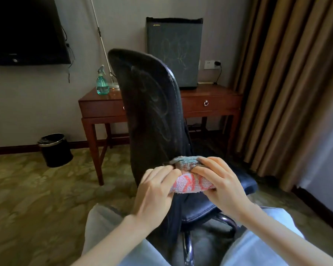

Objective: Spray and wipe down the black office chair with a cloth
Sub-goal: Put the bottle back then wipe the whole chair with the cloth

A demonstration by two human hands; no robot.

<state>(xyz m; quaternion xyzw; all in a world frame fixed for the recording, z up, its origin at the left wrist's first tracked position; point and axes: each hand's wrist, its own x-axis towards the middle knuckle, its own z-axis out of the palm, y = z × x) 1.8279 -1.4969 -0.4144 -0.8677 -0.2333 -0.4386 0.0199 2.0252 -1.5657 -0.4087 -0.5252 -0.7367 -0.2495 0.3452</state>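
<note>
Gripping a bunched pink-and-white terry cloth [190,183] from both ends, the person held it against the lowest part of the backrest of the black padded office chair [148,112]. The left hand [156,191] pinched the near-left end and the right hand [221,181] curled over the top right, so each grip was clamped on the cloth and neither was free.

From that grip the backrest's long axis ran up and away, leaning a little left toward its rounded top. Nearly all of its broad face, marked with pale swirls, lay above the hands. Any wiping stroke would probably have to travel upward along that axis. The left hand sat on the broad-face side and looked better placed to lead. The seat [200,204] spread below and to the right.

Open carpet lay left of the chair and brown pleated curtains [286,83] hung to the right. Behind it stood a reddish wooden desk, whose gap from the backrest could not be told. A teal translucent spray bottle [102,83] stood on the tabletop [210,93] at its left end, well apart from both hands.
</note>
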